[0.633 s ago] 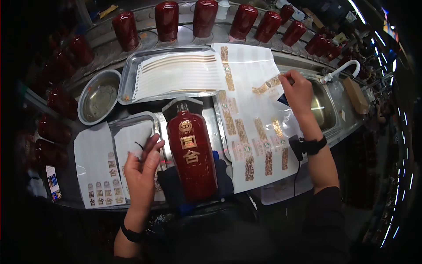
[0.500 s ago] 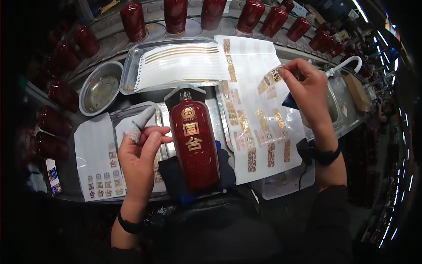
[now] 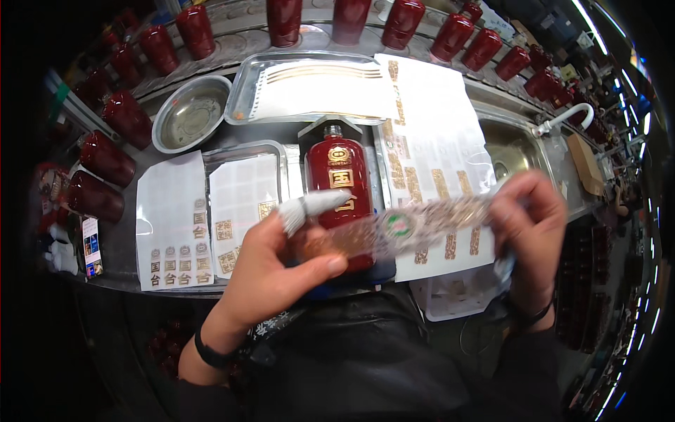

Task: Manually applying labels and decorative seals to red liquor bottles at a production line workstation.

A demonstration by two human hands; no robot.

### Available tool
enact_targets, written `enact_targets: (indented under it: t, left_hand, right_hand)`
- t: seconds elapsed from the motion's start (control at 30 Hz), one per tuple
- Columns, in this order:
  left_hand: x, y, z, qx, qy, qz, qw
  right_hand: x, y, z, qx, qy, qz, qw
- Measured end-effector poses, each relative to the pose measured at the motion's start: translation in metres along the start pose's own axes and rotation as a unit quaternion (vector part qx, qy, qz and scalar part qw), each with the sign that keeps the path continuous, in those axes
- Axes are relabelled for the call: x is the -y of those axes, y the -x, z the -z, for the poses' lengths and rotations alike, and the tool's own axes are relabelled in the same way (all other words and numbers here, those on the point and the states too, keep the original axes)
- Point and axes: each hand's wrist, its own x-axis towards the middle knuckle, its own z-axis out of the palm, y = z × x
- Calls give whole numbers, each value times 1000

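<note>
A glossy dark red bottle (image 3: 339, 158) with gold emblem and characters lies face up in a cradle, its neck pointing away. Across its lower part stretches a translucent decal strip (image 3: 401, 228), patterned in gold with a round green mark, blurred by motion. My right hand (image 3: 531, 228) pinches the strip's right end. My left hand (image 3: 271, 264), one finger wrapped in a white covering, is closed about the left end; the exact contact is blurred. To the right lies a large decal sheet (image 3: 439, 119) with gold strips.
A metal tray (image 3: 242, 84) with a striped sheet and a round metal bowl (image 3: 191, 114) stand beyond. Decal sheets (image 3: 165, 211) lie left. Red bottles (image 3: 284, 21) line the curved conveyor. A sink (image 3: 517, 158) with a white tap and a white plastic bin (image 3: 450, 299) are right.
My right hand has brought the decal strip off the sheet, left and nearer, over the bottle. My left hand has moved right to the strip's other end. The view has shifted.
</note>
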Motion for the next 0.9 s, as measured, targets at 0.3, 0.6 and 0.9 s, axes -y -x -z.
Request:
enact_targets:
  t: [0.3,0.6,0.9]
  left_hand:
    - [47,17,22,-152,-6,39,988]
    - [66,4,24,-166,22,54,984]
    - [80,-4,28,-143,25,73,987]
  right_hand:
    - [-88,30,-31,3,-53,-125,991]
    - [-121,17,-39,-8,-32,-125,992]
    - [-147,5,-45,12,-5,-149,989]
